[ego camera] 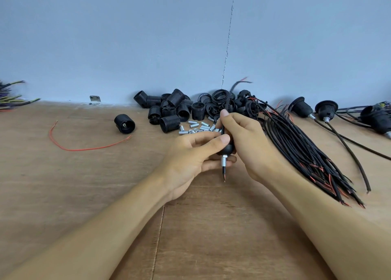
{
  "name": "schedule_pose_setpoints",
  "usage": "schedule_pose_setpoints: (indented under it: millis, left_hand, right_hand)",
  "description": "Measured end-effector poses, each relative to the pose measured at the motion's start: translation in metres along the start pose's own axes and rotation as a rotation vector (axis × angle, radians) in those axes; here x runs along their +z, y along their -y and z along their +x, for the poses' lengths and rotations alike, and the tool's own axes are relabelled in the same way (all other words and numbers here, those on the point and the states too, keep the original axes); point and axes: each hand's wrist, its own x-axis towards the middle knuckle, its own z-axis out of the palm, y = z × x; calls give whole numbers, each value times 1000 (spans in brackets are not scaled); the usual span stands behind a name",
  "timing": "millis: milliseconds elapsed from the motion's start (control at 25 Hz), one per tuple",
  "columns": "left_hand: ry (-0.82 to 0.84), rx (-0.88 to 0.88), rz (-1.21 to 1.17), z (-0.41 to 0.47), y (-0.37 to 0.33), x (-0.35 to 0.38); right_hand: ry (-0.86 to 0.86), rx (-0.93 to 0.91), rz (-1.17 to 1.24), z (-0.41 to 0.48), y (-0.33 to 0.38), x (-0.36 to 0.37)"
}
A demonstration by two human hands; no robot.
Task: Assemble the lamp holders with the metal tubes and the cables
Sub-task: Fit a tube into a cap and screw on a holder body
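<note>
Wooden table (84, 184) with lamp holders (169, 110), metal tubes (198, 127), cables (300, 148).

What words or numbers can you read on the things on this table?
None: no words, numbers or signs show on the lamp holders, the metal tubes, the cables or the wall.
Any tiny marks inside the lone lamp holder are too small to read.

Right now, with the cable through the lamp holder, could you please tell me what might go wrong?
1. Only a short end of the cable pokes out below the metal tube; a tug by the right hand might pull it back inside.
2. The loose tubes lie just behind the left hand, which holds the lamp holder; a nudge could roll them away.
</note>
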Motion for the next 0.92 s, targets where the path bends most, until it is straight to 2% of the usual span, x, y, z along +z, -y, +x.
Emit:
schedule_pose_setpoints:
  millis: [120,280,440,560,760,920]
  left_hand:
    - [36,-14,-77,1,-1,-1]
    - [-126,128,-35,5,-4,-6]
    - [-294,271,68,8,-11,-14]
    - [-341,297,-12,10,-16,-20]
    - [-366,237,-89,15,-11,-25]
    - [-476,174,-156,17,-13,-34]
  right_hand:
    - [151,8,15,-3,2,2]
    - [173,-70,-53,-4,-2,5]
    - [228,-17,-68,-4,-6,4]
    - [293,10,-58,-4,-7,5]
    - [116,-12,-187,3,-7,-3]
    - [-201,4,-384,15,-17,-21]
